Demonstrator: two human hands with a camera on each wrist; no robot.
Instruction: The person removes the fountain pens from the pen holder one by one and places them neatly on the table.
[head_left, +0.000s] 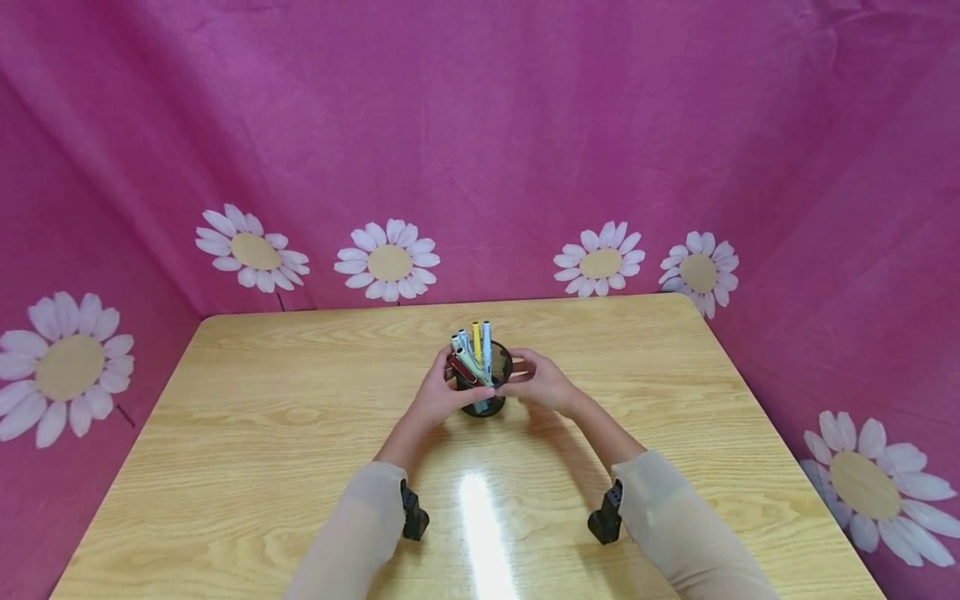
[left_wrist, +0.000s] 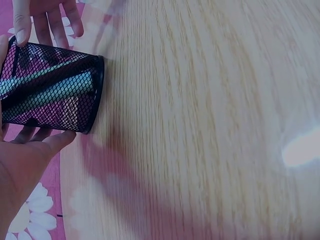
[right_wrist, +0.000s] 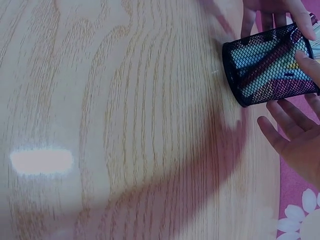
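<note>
A black mesh pen holder point(head_left: 491, 405) stands between both hands, with several pens point(head_left: 480, 350) in it, among them yellow, pale blue and dark red ones. My left hand point(head_left: 437, 392) grips its left side, thumb across the front near the rim and fingers behind. From the right, my right hand point(head_left: 547, 385) holds it with the thumb at the front and the fingers spread along the side. Through the mesh in the left wrist view, the pen holder point(left_wrist: 50, 90) shows pale green pen barrels. Its base is close to the tabletop in the right wrist view.
The wood-grain table point(head_left: 262, 433) carries a bright light reflection near its front. A pink curtain point(head_left: 480, 150) with white daisies surrounds the back and sides. Black wrist cameras sit at both sleeves point(head_left: 667, 508).
</note>
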